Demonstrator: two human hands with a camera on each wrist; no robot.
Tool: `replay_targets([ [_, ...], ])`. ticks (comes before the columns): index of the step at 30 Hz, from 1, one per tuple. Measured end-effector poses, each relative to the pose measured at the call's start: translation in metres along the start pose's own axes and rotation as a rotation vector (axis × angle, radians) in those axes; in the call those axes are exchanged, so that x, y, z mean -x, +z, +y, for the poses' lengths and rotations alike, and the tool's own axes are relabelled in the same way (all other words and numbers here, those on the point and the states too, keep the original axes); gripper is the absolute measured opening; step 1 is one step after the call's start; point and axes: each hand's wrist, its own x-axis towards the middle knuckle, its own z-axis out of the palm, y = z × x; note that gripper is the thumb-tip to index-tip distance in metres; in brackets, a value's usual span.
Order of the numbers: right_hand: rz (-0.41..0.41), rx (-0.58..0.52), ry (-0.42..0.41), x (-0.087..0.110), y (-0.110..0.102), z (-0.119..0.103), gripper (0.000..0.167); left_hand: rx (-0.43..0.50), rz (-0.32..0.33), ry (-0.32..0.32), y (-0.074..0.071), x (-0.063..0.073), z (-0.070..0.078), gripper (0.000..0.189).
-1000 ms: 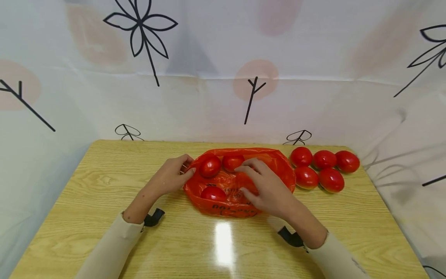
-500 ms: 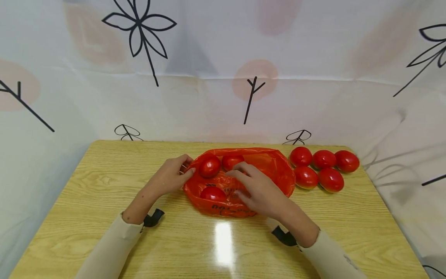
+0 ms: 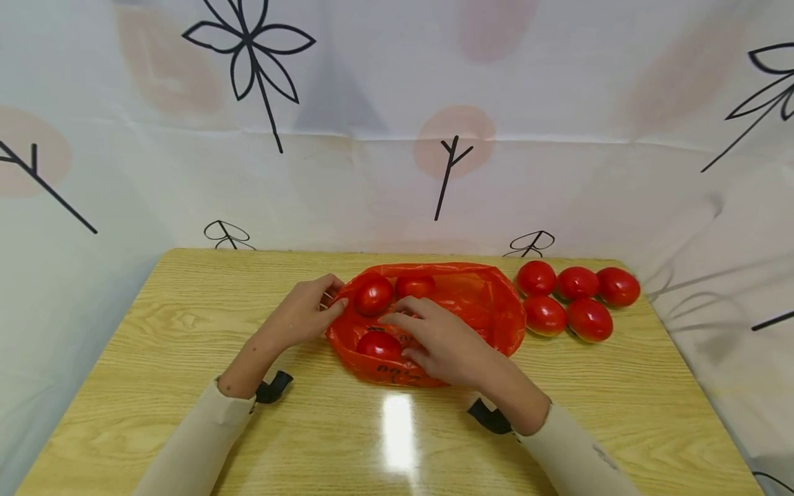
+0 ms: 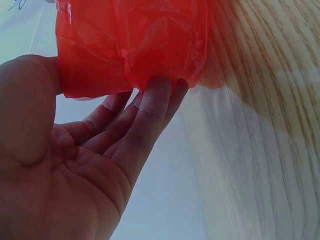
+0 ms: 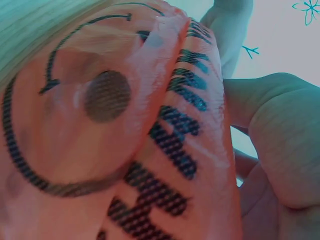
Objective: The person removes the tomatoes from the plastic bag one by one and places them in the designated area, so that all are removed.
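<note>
A red plastic bag point(image 3: 477, 303) with dark printing lies with its mouth spread wide on the table. Inside it are three shiny red egg-shaped fruits: one at the left point(image 3: 374, 296), one at the back point(image 3: 414, 285) and one at the front point(image 3: 379, 344). My left hand point(image 3: 302, 313) holds the bag's left rim, thumb inside and fingers outside; in the left wrist view these fingers point(image 4: 152, 105) touch the plastic. Over the bag's mouth is my right hand point(image 3: 443, 341), fingers loosely bent, close beside the front fruit. Bag plastic point(image 5: 100, 150) fills much of the right wrist view.
Several more red fruits point(image 3: 590, 319), some yellowish underneath, sit together on the wooden table point(image 3: 205, 303) to the right of the bag. Behind the table hangs a pale cloth point(image 3: 372, 193) with plant drawings. A black strap end point(image 3: 490, 416) sticks out under the right wrist.
My right hand has moved left and a little toward me over the bag, close to the front fruit. My left hand stays on the rim. The fruits have not moved.
</note>
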Motion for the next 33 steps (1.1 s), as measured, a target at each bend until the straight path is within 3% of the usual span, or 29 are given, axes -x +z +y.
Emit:
replay_targets([
  [6, -0.077, -0.033, -0.019, -0.006, 0.000, -0.001, 0.058, 0.011, -0.001, -0.001, 0.000, 0.000, 0.000, 0.024],
  [13, -0.126, -0.076, -0.152, -0.011, 0.005, 0.002, 0.061, 0.008, 0.007, 0.001, 0.000, 0.001, 0.001, 0.024],
  [18, -0.161, -0.100, -0.203, -0.013, 0.009, 0.004, 0.062, 0.002, 0.008, 0.004, 0.000, 0.001, 0.001, 0.024],
  [23, -0.181, -0.086, -0.193, -0.014, 0.013, 0.005, 0.063, 0.000, 0.010, 0.004, 0.000, 0.001, 0.002, 0.024],
  [33, -0.223, -0.100, -0.094, -0.015, 0.018, 0.002, 0.062, -0.003, 0.010, -0.001, -0.002, 0.001, 0.003, 0.024],
])
